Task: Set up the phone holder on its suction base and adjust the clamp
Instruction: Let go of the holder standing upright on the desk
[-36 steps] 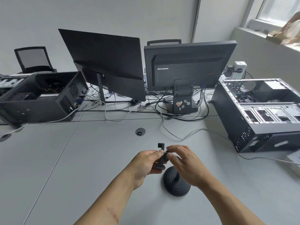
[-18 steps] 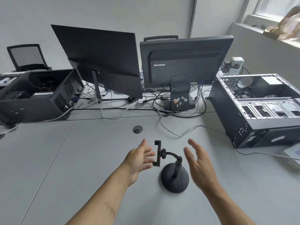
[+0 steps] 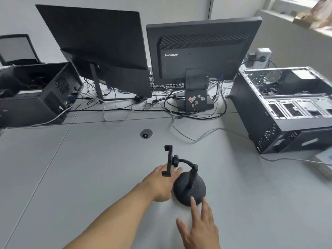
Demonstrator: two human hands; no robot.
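Neither grip is holding anything right now: the left hand [image 3: 159, 184] is open with its fingers loosely spread, reaching in just left of the phone holder [image 3: 181, 175], fingertips under or behind the lower end of the clamp [image 3: 168, 161]. Can't tell if they actually touch it, looks like they're just beside it. The right hand [image 3: 199, 229] is flat and wide open too, down near the bottom of the view, fingertips pointing at the near edge of the suction base [image 3: 189, 191], maybe just brushing it, hard to say. The holder stands on its own on the grey desk [image 3: 89, 177], base flat, curved neck arching left, clamp upright and edge-on to the camera. My guess is it's parked in the bare middle of the desk because a suction base wants a smooth surface, away from the cable mess, monitors [image 3: 201, 51] and open PC case [image 3: 285, 106] at the back. Compared with half a second ago, both hands were hovering open on either side of the clamp; now the right one has dropped back toward the body and low, while the left has slid in closer under the clamp. A second ago both were pinching the clamp. So I'd say the adjusting is basically done and it's being checked.
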